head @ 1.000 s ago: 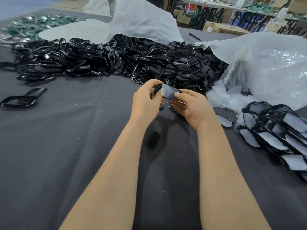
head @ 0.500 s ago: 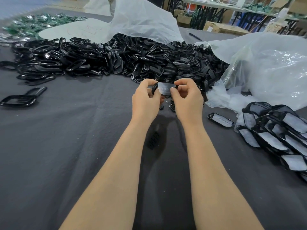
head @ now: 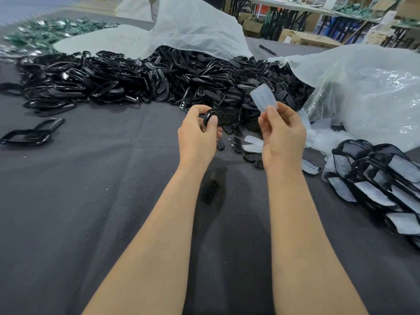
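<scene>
My left hand (head: 197, 135) grips a black plastic key-shell frame (head: 223, 115) by its rounded end, thumb on top. My right hand (head: 283, 135) pinches a translucent white button pad (head: 263, 98) at its lower edge and holds it upright, a little to the right of the frame. The two parts are apart. Both hands hover over a dark grey cloth (head: 91, 201) that covers the table.
A big heap of black frames (head: 136, 78) lies across the back, partly under white plastic sheets (head: 200, 28). A clear bag (head: 368, 94) sits at the right. Stacked frames with white pads (head: 381, 178) lie at the right edge. Loose small parts (head: 247, 147) and one black piece (head: 211, 192) rest near my hands.
Both hands held the frame and pad together before. Now my right hand has pulled the white pad off and lifted it to the right, while my left hand keeps the frame.
</scene>
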Demonstrator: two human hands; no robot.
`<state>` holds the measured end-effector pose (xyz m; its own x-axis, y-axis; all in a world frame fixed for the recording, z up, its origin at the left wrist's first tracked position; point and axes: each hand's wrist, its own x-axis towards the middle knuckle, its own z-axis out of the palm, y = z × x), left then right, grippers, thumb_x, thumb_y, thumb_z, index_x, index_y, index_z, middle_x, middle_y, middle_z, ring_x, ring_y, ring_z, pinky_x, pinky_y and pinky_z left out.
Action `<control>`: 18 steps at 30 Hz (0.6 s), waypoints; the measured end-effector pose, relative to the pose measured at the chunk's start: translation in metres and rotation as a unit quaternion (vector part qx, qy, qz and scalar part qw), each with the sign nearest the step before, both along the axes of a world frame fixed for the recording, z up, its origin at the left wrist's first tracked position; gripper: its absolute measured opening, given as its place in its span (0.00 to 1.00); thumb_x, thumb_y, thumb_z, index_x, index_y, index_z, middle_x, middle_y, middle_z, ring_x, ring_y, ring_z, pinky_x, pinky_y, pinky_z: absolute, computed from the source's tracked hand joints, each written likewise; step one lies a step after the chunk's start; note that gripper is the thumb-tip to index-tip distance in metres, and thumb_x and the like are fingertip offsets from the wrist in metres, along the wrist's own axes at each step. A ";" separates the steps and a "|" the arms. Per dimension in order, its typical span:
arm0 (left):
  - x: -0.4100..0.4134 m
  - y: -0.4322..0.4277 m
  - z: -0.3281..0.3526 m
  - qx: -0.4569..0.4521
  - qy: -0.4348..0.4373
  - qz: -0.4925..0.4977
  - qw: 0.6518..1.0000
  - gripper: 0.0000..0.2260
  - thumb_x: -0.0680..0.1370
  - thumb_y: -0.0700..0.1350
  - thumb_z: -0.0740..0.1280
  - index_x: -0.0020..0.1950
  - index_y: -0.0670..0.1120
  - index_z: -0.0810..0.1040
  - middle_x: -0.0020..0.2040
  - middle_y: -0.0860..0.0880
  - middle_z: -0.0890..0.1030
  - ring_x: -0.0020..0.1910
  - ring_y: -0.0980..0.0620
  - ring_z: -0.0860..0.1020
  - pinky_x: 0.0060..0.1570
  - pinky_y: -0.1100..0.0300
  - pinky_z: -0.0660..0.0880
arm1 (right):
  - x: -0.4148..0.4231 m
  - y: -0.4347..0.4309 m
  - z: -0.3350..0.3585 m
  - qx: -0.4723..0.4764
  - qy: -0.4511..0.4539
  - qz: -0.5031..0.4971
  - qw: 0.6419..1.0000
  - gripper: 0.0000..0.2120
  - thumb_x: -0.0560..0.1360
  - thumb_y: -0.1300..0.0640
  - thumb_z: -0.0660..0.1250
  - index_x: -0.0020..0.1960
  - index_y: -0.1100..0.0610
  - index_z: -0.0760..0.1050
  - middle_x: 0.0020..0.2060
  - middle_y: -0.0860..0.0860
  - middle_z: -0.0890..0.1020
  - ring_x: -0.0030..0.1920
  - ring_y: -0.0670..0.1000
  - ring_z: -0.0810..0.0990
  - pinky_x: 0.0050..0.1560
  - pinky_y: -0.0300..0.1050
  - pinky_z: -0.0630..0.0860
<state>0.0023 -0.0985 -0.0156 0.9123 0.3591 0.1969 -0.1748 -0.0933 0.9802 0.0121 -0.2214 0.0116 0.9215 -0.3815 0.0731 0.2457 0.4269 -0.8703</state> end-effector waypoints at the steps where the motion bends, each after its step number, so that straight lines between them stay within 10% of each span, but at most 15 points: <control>1: 0.000 0.000 0.000 -0.001 0.000 0.000 1.000 0.11 0.80 0.40 0.63 0.46 0.57 0.70 0.33 0.52 0.79 0.31 0.62 0.77 0.46 0.58 0.80 | 0.000 -0.003 0.001 0.057 -0.004 0.041 0.998 0.07 0.77 0.68 0.64 0.44 0.59 0.75 0.35 0.51 0.79 0.33 0.43 0.79 0.39 0.35 0.77; 4: 0.000 0.000 0.001 0.001 -0.004 0.000 1.000 0.10 0.80 0.40 0.63 0.47 0.56 0.70 0.32 0.53 0.78 0.30 0.63 0.77 0.43 0.62 0.79 | -0.004 -0.002 0.002 0.040 -0.023 0.151 0.987 0.08 0.76 0.68 0.64 0.43 0.58 0.76 0.32 0.49 0.80 0.32 0.43 0.78 0.37 0.35 0.77; 10: -0.003 0.001 0.003 0.034 -0.007 -0.007 0.999 0.15 0.78 0.37 0.63 0.44 0.59 0.70 0.37 0.48 0.81 0.35 0.56 0.79 0.39 0.61 0.77 | -0.005 0.014 -0.010 -0.410 -0.030 0.062 0.909 0.09 0.76 0.65 0.66 0.43 0.52 0.75 0.37 0.50 0.81 0.37 0.49 0.80 0.45 0.46 0.79; 18: -0.001 -0.001 0.000 0.067 -0.034 -0.026 0.997 0.08 0.79 0.38 0.63 0.52 0.52 0.73 0.37 0.49 0.81 0.33 0.59 0.79 0.36 0.68 0.76 | -0.003 0.019 -0.017 -0.488 -0.032 -0.065 0.870 0.02 0.77 0.60 0.66 0.45 0.56 0.75 0.37 0.47 0.79 0.37 0.41 0.75 0.41 0.29 0.69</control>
<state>0.0014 -0.0996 -0.0159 0.9116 0.2789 0.3018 -0.2485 -0.2110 0.9454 0.0092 -0.2028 -0.0050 0.8572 -0.2098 0.4703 0.2983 -0.5422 -0.7855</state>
